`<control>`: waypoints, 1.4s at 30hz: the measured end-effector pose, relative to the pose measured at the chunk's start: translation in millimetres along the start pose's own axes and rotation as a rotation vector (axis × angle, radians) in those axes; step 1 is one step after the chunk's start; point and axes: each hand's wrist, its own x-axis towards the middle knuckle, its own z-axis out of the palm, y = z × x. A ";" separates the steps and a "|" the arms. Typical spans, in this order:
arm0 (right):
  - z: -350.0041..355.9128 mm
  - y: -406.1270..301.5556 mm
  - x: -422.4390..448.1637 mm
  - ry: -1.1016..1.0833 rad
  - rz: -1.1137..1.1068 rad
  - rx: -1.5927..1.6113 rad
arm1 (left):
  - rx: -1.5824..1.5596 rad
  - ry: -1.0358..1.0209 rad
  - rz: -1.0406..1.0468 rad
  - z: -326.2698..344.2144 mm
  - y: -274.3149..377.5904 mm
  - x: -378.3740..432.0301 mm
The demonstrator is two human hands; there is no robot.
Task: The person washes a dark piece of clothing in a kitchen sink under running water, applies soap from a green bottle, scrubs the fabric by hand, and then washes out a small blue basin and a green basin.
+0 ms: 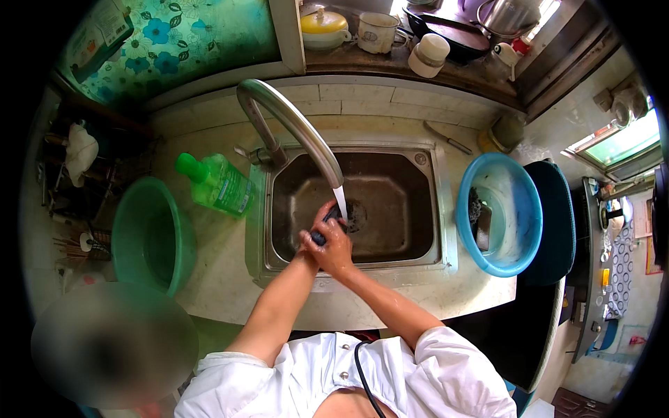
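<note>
Over the sink basin (402, 230), my right hand (334, 248) is closed around a small dark object (318, 238), whose exact kind I cannot make out. My left hand (323, 215) is partly covered by the right one and holds the same object from the far side. Both hands are wet. A stream of water (341, 201) runs from the curved metal faucet (300, 120) onto the object and the hands. The drain (357, 217) lies just beyond them, with foamy water on it.
A green pump bottle (222, 185) and a green basin (183, 243) stand left of the sink. To the right, a blue basin (533, 230) holds a dark scourer (474, 206) and a brownish block (484, 227). A knife (448, 138) lies behind. A blurred round shape (115, 345) fills the lower left.
</note>
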 end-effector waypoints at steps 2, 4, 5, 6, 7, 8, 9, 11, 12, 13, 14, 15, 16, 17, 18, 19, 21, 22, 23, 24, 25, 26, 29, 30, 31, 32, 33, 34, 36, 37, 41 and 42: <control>0.4 40.4 33.7 0.051 0.119 -0.100 | -0.063 0.079 -0.062 19.5 -15.0 11.0; -12.0 64.7 63.9 0.122 0.250 -0.209 | -0.127 0.158 -0.123 33.1 -27.2 24.1; -19.4 71.2 74.2 0.162 0.273 -0.263 | -0.158 0.203 -0.151 34.7 -29.4 28.9; -20.5 72.1 77.8 0.196 0.298 -0.310 | -0.168 0.211 -0.142 25.8 -28.2 35.0; -14.6 61.3 68.8 0.159 0.263 -0.250 | -0.165 0.044 -0.069 10.0 -25.8 36.1; -2.7 44.9 49.2 0.124 0.228 -0.190 | -0.161 -0.123 0.004 -10.6 -19.9 32.1; 1.6 24.3 31.8 0.083 0.189 -0.132 | -0.160 -0.290 0.085 -28.6 -15.4 26.7; -10.4 -14.6 9.6 -0.057 0.108 0.011 | -0.233 -0.163 0.015 -16.8 -14.3 12.2; -8.7 -8.4 10.0 -0.029 0.022 -0.063 | -0.265 -0.101 -0.018 -7.6 -12.5 4.6; 1.2 10.3 17.0 0.019 0.072 -0.028 | -0.211 0.006 -0.023 -0.7 -12.9 7.2; 9.4 43.1 28.4 0.080 0.093 -0.093 | -0.154 0.105 -0.034 8.4 -14.1 13.7; 8.4 69.4 42.0 0.140 0.114 -0.161 | -0.100 0.203 -0.045 15.1 -15.3 20.9; -2.9 75.6 59.5 0.089 0.232 -0.230 | -0.049 0.310 -0.049 13.5 -14.6 24.8; -8.1 70.7 70.4 0.023 0.334 -0.280 | -0.117 0.201 -0.086 -14.9 -13.6 35.6; -14.5 88.6 69.4 0.119 0.383 -0.208 | -0.098 0.137 -0.074 -4.3 -14.9 33.9; -15.5 108.5 68.5 0.213 0.422 -0.131 | -0.082 0.073 -0.052 11.5 -11.4 26.7; -9.8 133.8 63.6 0.229 0.572 0.357 | -0.140 0.060 -0.011 26.1 -4.3 22.6; -4.2 136.3 56.3 0.139 0.675 0.768 | -0.173 0.057 0.015 26.7 -2.6 21.7; -0.6 139.1 49.0 0.042 0.762 1.181 | -0.151 0.068 0.060 26.4 -3.1 22.7; -4.3 107.2 43.1 -0.028 0.868 1.332 | -0.134 0.102 0.126 14.5 0.4 21.0; -4.0 99.6 39.8 -0.027 0.807 1.191 | -0.106 0.117 0.179 9.0 2.1 22.4; -3.4 92.9 37.5 -0.025 0.743 1.049 | -0.068 0.128 0.197 -2.8 4.5 30.5; -11.1 65.1 25.3 -0.046 0.457 0.744 | -0.118 0.059 -0.027 17.9 10.5 14.6; -6.6 44.5 17.5 -0.036 0.258 0.489 | -0.123 -0.025 0.014 12.1 8.0 11.0; -1.4 26.9 7.6 -0.039 0.061 0.238 | -0.132 -0.104 0.058 3.8 5.3 7.1; -1.9 10.4 -1.1 -0.090 0.064 0.224 | -0.143 -0.190 0.096 -2.7 1.4 4.5; -5.4 -4.7 -4.8 -0.130 0.056 0.208 | -0.030 -0.155 0.176 -5.4 -3.0 6.1; -8.5 -15.5 -8.5 -0.143 0.028 0.110 | 0.084 -0.105 0.253 -8.7 -8.5 6.9; 10.7 26.6 13.3 0.113 -0.262 -0.049 | -0.272 -0.563 0.329 3.1 -28.9 9.2; 7.8 32.8 31.8 0.055 0.041 -0.158 | -0.343 -0.459 0.208 12.7 -28.9 14.3; -7.7 70.8 75.3 0.140 0.166 -0.327 | -0.142 0.088 -0.107 22.2 -17.0 30.5; -3.3 62.6 65.3 0.130 0.210 -0.228 | -0.156 0.000 -0.075 15.0 -17.4 29.5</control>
